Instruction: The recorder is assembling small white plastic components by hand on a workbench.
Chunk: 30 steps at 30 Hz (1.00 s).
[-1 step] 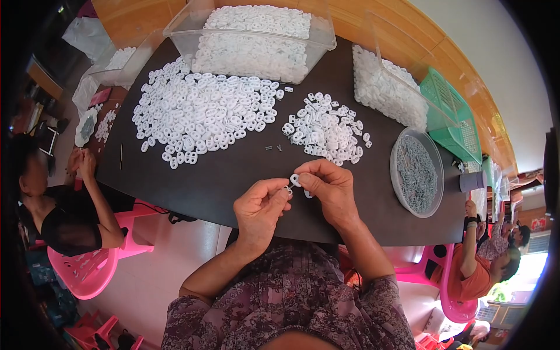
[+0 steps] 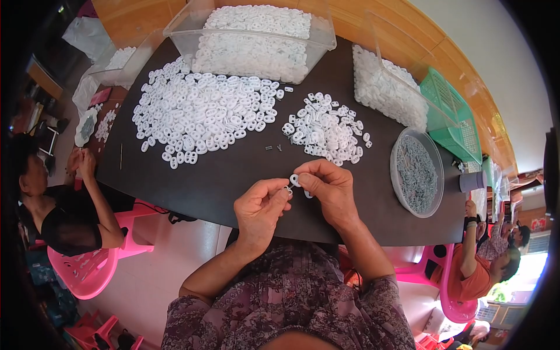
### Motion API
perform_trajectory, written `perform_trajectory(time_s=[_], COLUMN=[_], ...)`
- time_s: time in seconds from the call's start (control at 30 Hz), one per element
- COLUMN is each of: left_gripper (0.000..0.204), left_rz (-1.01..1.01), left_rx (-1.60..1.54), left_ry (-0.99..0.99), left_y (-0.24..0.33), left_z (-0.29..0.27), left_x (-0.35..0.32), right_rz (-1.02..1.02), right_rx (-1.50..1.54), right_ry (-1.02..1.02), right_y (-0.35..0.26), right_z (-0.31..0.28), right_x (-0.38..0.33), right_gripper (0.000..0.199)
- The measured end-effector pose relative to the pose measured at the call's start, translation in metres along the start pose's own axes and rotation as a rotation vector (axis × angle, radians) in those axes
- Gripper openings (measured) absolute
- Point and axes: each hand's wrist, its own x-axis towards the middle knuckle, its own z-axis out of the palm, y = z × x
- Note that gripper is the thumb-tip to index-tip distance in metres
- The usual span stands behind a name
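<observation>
Above the near edge of the dark table, my two hands meet with fingertips pinched. My right hand (image 2: 325, 188) grips a white plastic two-holed piece (image 2: 296, 180) between thumb and forefinger. A second bit of white shows beneath its fingers. Between thumb and forefinger of my left hand (image 2: 261, 207) is a small part with a whitish, shiny end (image 2: 288, 189); its exact kind is mostly covered. A thin link seems to run between the two parts. Just beyond my hands lie a smaller heap of white pieces (image 2: 335, 125) and a couple of small metal screws or pins (image 2: 269, 148).
A large heap of white pieces (image 2: 198, 111) spreads over the table's left. Behind stand clear bins (image 2: 175, 32) of more pieces and a green basket (image 2: 452, 111). To the right are a round tub (image 2: 441, 195) of small metal parts and a grey cup (image 2: 471, 181). People sit at both sides.
</observation>
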Motion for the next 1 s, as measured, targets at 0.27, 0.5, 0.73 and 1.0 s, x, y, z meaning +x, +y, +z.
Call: perform_trajectory(time_s=[0.27, 0.5, 0.73, 1.0], left_gripper=[0.017, 0.014, 0.021, 0.028], left_rz=[-0.018, -0.013, 0.014, 0.091], left_rx=[0.032, 0.037, -0.033, 0.014], left_ry=[0.014, 0.02, 0.018, -0.009], left_y=[-0.001, -0.004, -0.008, -0.011], left_z=[-0.001, -0.001, 0.001, 0.001], left_x=[0.001, 0.002, 0.003, 0.004], right_rz=[-0.048, -0.069, -0.166, -0.21], right_rx=[-0.045, -0.055, -0.157, -0.211], right_ry=[-0.003, 0.015, 0.011, -0.003], right_y=[0.002, 0.003, 0.008, 0.009], right_z=[0.002, 0.005, 0.008, 0.007], right_x=[-0.001, -0.004, -0.005, -0.004], right_gripper=[0.011, 0.011, 0.01, 0.01])
